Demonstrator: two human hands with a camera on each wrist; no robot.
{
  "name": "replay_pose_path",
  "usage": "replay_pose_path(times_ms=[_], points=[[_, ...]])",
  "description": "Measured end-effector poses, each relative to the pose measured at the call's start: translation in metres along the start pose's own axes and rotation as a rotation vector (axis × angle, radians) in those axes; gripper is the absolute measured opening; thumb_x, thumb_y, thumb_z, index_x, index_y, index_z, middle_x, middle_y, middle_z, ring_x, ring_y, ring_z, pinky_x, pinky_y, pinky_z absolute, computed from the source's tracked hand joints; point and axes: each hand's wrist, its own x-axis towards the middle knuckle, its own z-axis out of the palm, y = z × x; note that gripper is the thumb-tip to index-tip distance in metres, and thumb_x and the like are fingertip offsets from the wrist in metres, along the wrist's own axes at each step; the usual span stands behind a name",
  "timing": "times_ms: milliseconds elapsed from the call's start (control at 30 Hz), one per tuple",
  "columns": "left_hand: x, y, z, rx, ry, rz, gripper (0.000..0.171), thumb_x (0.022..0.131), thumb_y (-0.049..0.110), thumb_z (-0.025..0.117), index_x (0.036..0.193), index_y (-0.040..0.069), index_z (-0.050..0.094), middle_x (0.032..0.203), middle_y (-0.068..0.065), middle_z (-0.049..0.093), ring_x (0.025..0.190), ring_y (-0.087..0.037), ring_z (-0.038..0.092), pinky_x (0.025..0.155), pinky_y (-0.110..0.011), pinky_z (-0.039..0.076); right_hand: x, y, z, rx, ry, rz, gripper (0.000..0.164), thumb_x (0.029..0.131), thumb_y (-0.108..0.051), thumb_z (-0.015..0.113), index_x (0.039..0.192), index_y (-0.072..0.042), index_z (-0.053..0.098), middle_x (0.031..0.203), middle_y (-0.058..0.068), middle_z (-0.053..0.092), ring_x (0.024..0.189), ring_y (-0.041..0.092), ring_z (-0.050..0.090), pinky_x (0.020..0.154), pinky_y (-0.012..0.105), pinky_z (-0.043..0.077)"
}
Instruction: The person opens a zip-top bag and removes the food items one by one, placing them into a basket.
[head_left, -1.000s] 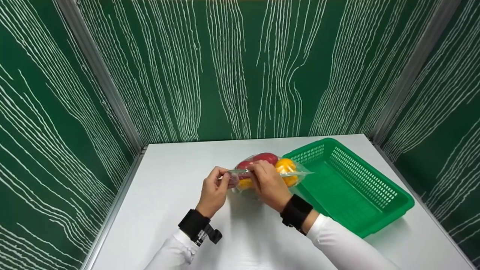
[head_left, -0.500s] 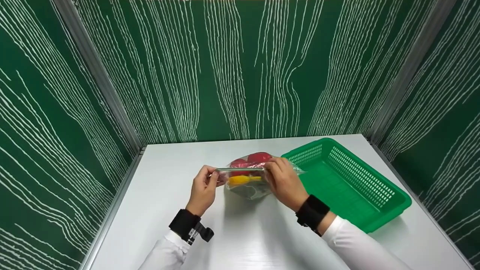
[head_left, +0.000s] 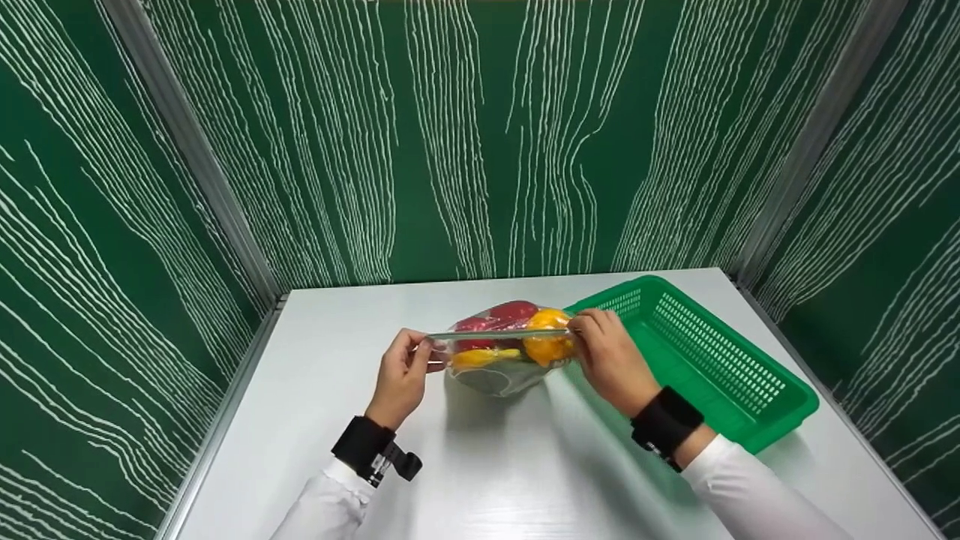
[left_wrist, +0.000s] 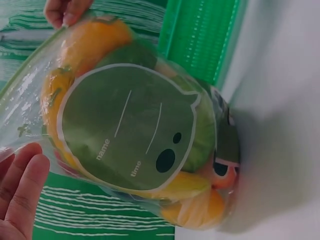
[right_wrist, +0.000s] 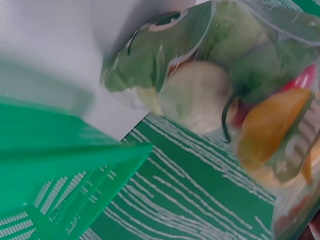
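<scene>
A clear zip bag (head_left: 499, 379) packed with red, yellow and green produce stands upright on the table. Its strip runs level between the hands. My left hand (head_left: 400, 379) pinches the left end of that strip. At the right end, the thumb and fingers of my right hand (head_left: 616, 364) pinch it. Inside show a yellow pepper-like piece (head_left: 549, 345) and a red piece (head_left: 514, 311). In the left wrist view the bag's green printed label (left_wrist: 130, 125) reads "name" and "time". A pale round piece (right_wrist: 200, 95) shows through the bag in the right wrist view.
A green plastic basket (head_left: 799, 405) with slotted sides stands right of the bag, partly behind my right hand and forearm. The white table (head_left: 337, 337) ends at a green wall (head_left: 450, 150) with white wavy lines. Metal posts mark the corners.
My right hand has slid rightward along the strip, from near its middle to its right end. The left hand has shifted slightly left with the bag, and the strip now stretches straight.
</scene>
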Motion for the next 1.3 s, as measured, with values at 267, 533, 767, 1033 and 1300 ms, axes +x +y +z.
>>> replay_pose_path(times_ms=[267,533,767,1033,1300], points=[[0.004,0.002,0.0,-0.026,0.002,-0.028,0.014,0.115,0.003,0.048,0.112,-0.009,0.053,0.113,-0.031,0.068,0.105,-0.044,0.077,0.089,-0.036,0.066,-0.003,0.012,-0.01,0.072,-0.049,0.187,0.01,0.108,-0.002,0.065,0.118,-0.003,0.065,0.115,0.018,0.063,0.101,0.034,0.062,0.088,0.048,0.058],[-0.002,0.006,0.004,-0.01,-0.024,-0.008,0.016,0.114,0.005,0.05,0.113,-0.01,0.055,0.111,-0.029,0.066,0.099,-0.034,0.079,0.087,-0.035,0.066,-0.006,0.008,-0.006,0.127,-0.04,0.248,0.009,0.111,-0.003,0.058,0.119,-0.002,0.063,0.109,0.013,0.064,0.09,0.021,0.061,0.078,0.041,0.057],[-0.002,0.021,0.007,0.149,-0.117,-0.052,0.025,0.112,0.02,0.057,0.101,-0.001,0.064,0.1,-0.019,0.069,0.083,-0.023,0.076,0.081,-0.033,0.066,-0.009,0.006,-0.002,0.132,-0.021,0.218,0.009,0.11,-0.002,0.061,0.117,-0.003,0.067,0.106,0.01,0.069,0.087,0.018,0.063,0.075,0.039,0.056],[-0.002,0.033,0.022,0.292,-0.297,-0.192,0.029,0.102,0.029,0.076,0.095,0.002,0.069,0.081,0.002,0.061,0.073,-0.011,0.056,0.065,-0.023,0.048,-0.011,0.0,-0.001,0.119,0.001,0.198,0.01,0.104,0.003,0.068,0.111,-0.004,0.067,0.1,0.01,0.069,0.083,0.018,0.064,0.072,0.038,0.058],[-0.004,0.034,0.033,0.44,-0.398,-0.267,0.02,0.097,0.016,0.078,0.083,0.009,0.064,0.064,0.006,0.042,0.057,-0.011,0.042,0.054,-0.024,0.035,-0.014,-0.013,0.003,0.169,-0.079,0.216,0.008,0.106,0.0,0.068,0.11,-0.006,0.065,0.098,0.006,0.069,0.084,0.016,0.065,0.074,0.036,0.061]])
